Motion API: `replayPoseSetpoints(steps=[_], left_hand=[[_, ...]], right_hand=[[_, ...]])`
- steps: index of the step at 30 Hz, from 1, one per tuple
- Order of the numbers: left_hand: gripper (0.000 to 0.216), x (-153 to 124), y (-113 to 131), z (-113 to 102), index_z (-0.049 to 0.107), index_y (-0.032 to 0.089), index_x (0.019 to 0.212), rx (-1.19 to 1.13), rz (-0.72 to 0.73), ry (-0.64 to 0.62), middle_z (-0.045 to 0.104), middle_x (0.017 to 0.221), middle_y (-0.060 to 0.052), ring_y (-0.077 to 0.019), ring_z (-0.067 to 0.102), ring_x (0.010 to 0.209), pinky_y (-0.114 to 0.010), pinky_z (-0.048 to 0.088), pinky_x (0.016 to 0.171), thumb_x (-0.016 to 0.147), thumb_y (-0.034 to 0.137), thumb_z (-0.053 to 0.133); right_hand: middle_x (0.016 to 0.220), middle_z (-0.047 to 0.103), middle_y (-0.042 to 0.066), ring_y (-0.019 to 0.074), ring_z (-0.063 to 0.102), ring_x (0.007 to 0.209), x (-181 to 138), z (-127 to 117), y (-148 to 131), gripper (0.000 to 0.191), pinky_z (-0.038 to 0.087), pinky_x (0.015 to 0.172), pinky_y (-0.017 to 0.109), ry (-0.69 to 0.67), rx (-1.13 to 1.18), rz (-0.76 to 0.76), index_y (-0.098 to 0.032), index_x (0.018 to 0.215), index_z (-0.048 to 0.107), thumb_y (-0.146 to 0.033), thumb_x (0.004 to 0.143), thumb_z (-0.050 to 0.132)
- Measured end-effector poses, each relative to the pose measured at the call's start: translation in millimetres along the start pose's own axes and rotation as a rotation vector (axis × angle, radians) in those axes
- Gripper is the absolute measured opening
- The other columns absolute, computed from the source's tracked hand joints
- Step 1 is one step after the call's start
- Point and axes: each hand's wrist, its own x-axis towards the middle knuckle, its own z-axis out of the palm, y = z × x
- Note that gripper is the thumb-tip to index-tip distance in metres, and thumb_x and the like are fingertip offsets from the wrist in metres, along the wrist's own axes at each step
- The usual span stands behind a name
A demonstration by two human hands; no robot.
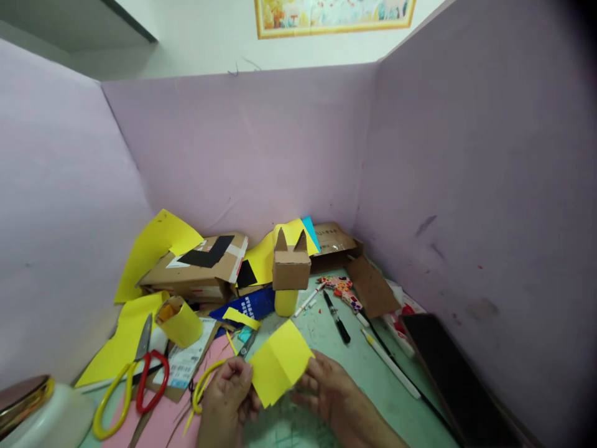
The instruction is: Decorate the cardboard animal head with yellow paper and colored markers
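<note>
A creased piece of yellow paper [281,363] is held up between my two hands near the front of the table. My left hand [231,389] pinches its left edge, while the fingers of my right hand [329,392] grip the right edge. Beside my left hand lie yellow-handled scissors [201,387], partly hidden by it. Just beyond the paper stands a small cardboard box head [291,270] with two pointed ears, resting on a yellow paper-covered body [286,302].
Red-and-yellow-handled scissors [153,379] and a yellow tube [181,322] are at left. A cardboard box [200,274] stands behind. On the right are a black pen [336,317], a patterned glue gun [342,289], a white marker [390,364] and a dark flat device [452,373]. Purple panels [242,149] enclose the table.
</note>
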Motion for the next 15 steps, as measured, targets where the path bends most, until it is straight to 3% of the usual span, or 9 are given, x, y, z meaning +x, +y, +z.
replayPoseSetpoints(steps=[4, 8, 11, 13, 15], left_hand=[[0.049, -17, -22, 4, 0.047, 0.021, 0.066, 0.11, -0.006, 0.003, 0.066, 0.047, -0.002, -0.0134, 0.054, 0.033, -0.019, 0.034, 0.034, 0.057, 0.062, 0.071], [0.044, -35, -35, 10, 0.047, 0.022, 0.066, 0.345, 0.028, -0.08, 0.065, 0.049, -0.004, -0.017, 0.056, 0.035, -0.025, 0.04, 0.038, 0.066, 0.063, 0.059], [0.034, -34, -24, -4, 0.049, 0.022, 0.066, 0.6, 0.113, -0.128, 0.06, 0.049, -0.003, -0.019, 0.056, 0.042, -0.028, 0.042, 0.043, 0.076, 0.054, 0.048], [0.024, -22, -10, -21, 0.055, 0.021, 0.076, 0.819, 0.202, -0.094, 0.065, 0.071, -0.008, -0.025, 0.061, 0.067, -0.035, 0.047, 0.064, 0.078, 0.043, 0.049], [0.026, -7, 2, -36, 0.059, 0.015, 0.098, 1.043, 0.262, -0.066, 0.061, 0.107, -0.019, -0.0365, 0.053, 0.102, -0.048, 0.039, 0.086, 0.076, 0.025, 0.05]], right_hand=[[0.091, 0.069, 0.009, 0.0206, 0.065, 0.08, -3, 4, 21, 0.052, 0.048, 0.075, 0.033, -0.039, 0.098, -0.053, -0.018, 0.092, 0.065, -0.033, 0.047, 0.087], [0.074, 0.07, 0.008, 0.0171, 0.063, 0.062, -1, 1, 20, 0.039, 0.045, 0.061, 0.028, 0.004, 0.041, -0.056, -0.013, 0.088, 0.065, -0.038, 0.062, 0.079], [0.063, 0.067, 0.006, 0.0144, 0.058, 0.053, -2, -7, 13, 0.035, 0.041, 0.053, 0.025, 0.071, -0.062, 0.021, -0.011, 0.079, 0.065, -0.039, 0.063, 0.077], [0.061, 0.067, 0.006, 0.0144, 0.058, 0.053, -1, -14, 9, 0.035, 0.041, 0.052, 0.024, 0.105, -0.133, 0.05, -0.01, 0.075, 0.066, -0.038, 0.059, 0.079], [0.06, 0.066, 0.005, 0.0145, 0.058, 0.052, 1, -19, 7, 0.036, 0.041, 0.052, 0.024, 0.14, -0.17, 0.054, -0.009, 0.073, 0.066, -0.038, 0.057, 0.08]])
